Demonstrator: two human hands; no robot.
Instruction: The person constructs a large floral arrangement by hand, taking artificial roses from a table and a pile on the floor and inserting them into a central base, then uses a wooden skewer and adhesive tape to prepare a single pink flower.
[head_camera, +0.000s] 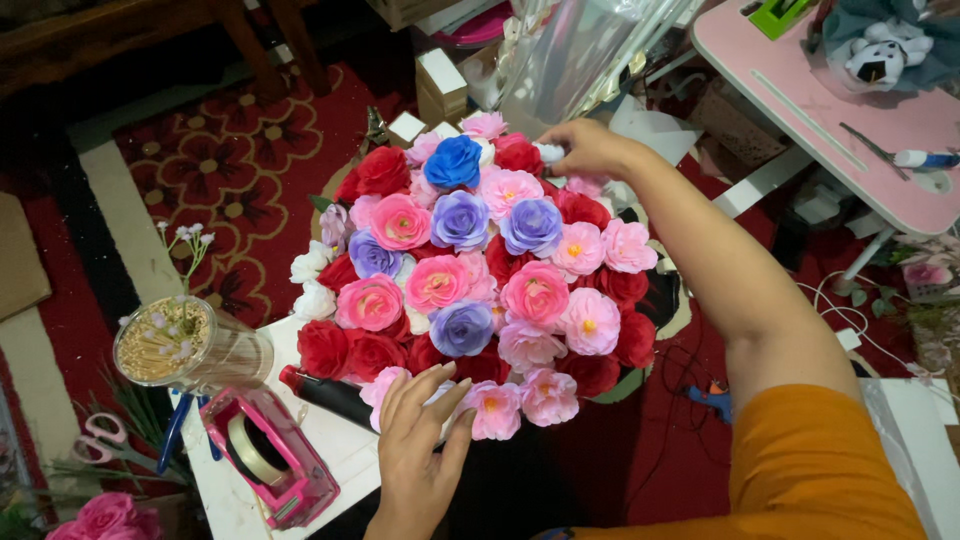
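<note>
So closest in, the left hand (420, 450) lies flat with its fingers (445, 395) spread open, resting against the near edge of the flower bouquet (480, 270), right on a pale pink bloom, not gripping anything. Just left of it there's a pink tape dispenser (268, 455) on a white board (335, 450), with a clear jar of wooden sticks (185, 345) beside it and pink-handled scissors (95, 435) at the far left edge. The bouquet itself is a big round dome of red, pink, purple and white fabric roses with one bright blue rose (453, 160) near the top, sitting in the middle over the red carpet (220, 170). At the far side the right hand (590, 148) has its fingers curled closed around a small white bit at the bouquet's rim, can't tell what exactly. Beyond that, a pink counter (820, 110) at top right
</note>
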